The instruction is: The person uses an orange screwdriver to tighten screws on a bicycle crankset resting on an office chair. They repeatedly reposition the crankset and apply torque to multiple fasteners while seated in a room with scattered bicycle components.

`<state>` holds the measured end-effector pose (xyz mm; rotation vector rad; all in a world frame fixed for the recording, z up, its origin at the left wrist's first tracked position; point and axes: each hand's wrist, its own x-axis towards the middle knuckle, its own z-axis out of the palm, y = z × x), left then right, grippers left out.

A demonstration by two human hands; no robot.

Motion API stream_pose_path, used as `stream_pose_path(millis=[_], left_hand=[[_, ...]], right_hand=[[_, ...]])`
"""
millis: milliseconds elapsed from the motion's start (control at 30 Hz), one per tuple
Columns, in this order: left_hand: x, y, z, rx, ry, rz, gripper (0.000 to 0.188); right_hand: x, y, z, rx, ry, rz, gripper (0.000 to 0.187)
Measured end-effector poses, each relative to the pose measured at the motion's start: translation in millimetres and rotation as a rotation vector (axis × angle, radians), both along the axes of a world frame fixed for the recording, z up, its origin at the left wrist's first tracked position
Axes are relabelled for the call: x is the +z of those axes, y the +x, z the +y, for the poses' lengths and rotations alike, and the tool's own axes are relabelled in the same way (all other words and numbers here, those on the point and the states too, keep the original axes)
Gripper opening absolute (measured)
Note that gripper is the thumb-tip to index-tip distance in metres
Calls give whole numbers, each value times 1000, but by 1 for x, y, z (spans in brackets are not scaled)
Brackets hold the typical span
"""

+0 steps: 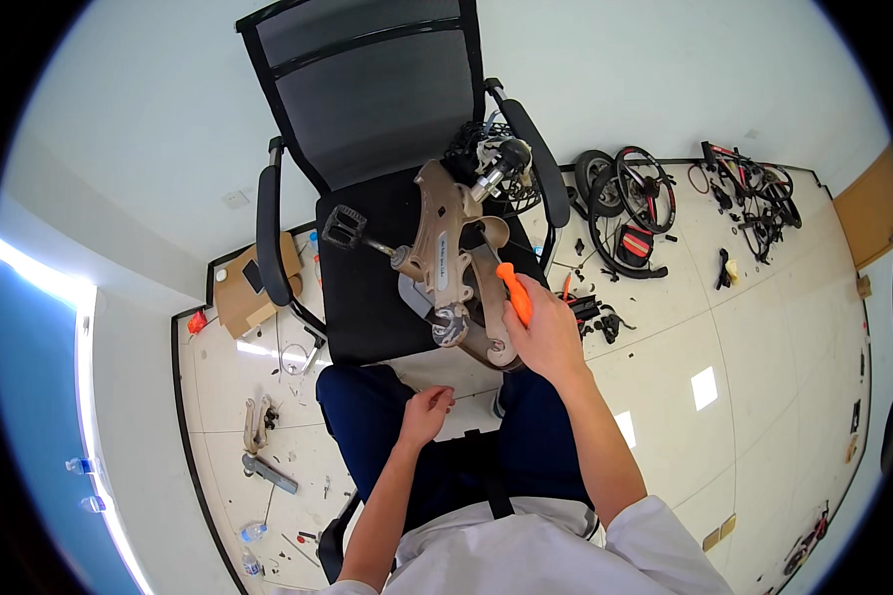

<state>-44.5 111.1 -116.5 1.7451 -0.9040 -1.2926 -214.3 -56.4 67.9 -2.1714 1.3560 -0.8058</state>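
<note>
My right hand (546, 332) is wrapped round the orange handle of a screwdriver (516, 295), at the right side of a brown metal bicycle frame (444, 238). The screwdriver's shaft is not visible. The frame lies on the black seat of an office chair (357, 312) in front of me. A black pedal (345, 227) on a crank sticks out to its left. At its upper right is a silver tube with a black end (501, 169). My left hand (428, 415) is by my left thigh, below the frame, with its fingers curled in; whatever is inside them is hidden.
A dark wire basket (521, 188) sits at the seat's back right. Wheels and tyres (630, 203) lean by the wall, with bike parts (754, 198) farther right. On the left floor are a cardboard box (253, 288), metal parts (263, 451) and plastic bottles (253, 533).
</note>
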Motion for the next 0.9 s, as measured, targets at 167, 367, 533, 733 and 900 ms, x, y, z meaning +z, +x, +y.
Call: stream_pose_path(millis=[167, 367, 533, 733, 900], left_hand=[[1, -1, 1, -22, 2, -24, 27], [3, -2, 0, -62, 13, -77, 28], [-2, -3, 2, -60, -17, -86, 28], [-4, -5, 0, -104, 0, -133, 29], [-5, -4, 0, -124, 10, -156, 28]], right_hand=[[4, 2, 0, 13, 27, 31, 43], [14, 17, 4, 54, 12, 305, 43], [6, 10, -7, 113, -108, 353, 39], [4, 6, -19, 241, -261, 536, 41], [21, 4, -27, 366, -439, 694, 39]])
